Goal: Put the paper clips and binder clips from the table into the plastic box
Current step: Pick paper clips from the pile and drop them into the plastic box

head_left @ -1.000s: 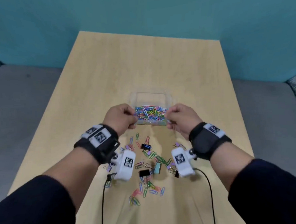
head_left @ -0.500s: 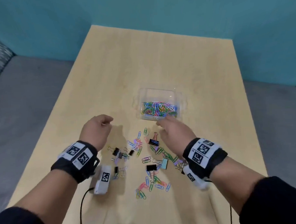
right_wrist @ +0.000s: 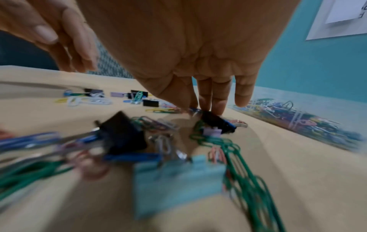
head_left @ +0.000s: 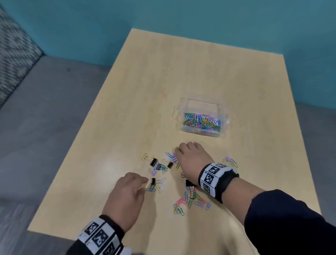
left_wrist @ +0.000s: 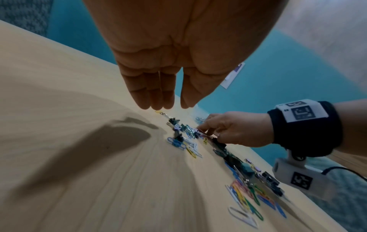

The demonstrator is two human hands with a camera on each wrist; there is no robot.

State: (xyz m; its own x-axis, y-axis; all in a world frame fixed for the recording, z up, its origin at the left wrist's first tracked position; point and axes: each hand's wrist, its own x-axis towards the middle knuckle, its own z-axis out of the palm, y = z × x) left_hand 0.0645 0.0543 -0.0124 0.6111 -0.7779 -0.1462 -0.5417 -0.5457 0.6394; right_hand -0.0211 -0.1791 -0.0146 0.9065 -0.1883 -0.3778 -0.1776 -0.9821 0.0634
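The clear plastic box [head_left: 198, 100] stands on the table's right half with coloured paper clips [head_left: 201, 121] inside. Loose paper clips [head_left: 190, 202] and black binder clips [head_left: 153, 161] lie scattered nearer to me. My right hand [head_left: 180, 151] reaches down with fairly straight fingers. In the right wrist view its fingertips [right_wrist: 218, 108] touch a black binder clip [right_wrist: 218, 124] that lies on the table. My left hand [head_left: 144, 182] hovers just left of another small black binder clip [head_left: 153, 181]. Its fingers [left_wrist: 158, 102] point down and hold nothing.
The pale wooden table [head_left: 161, 80] has its left edge close to my left hand and its front edge just under my wrists. A light blue binder clip [right_wrist: 178, 177] lies under my right wrist. A lilac binder clip [head_left: 228, 159] sits off to the right. A teal wall stands behind.
Both hands have left the box and come back towards me, down to the loose clips. The left hand swung out left, then in again. The right hand dropped onto a black binder clip.
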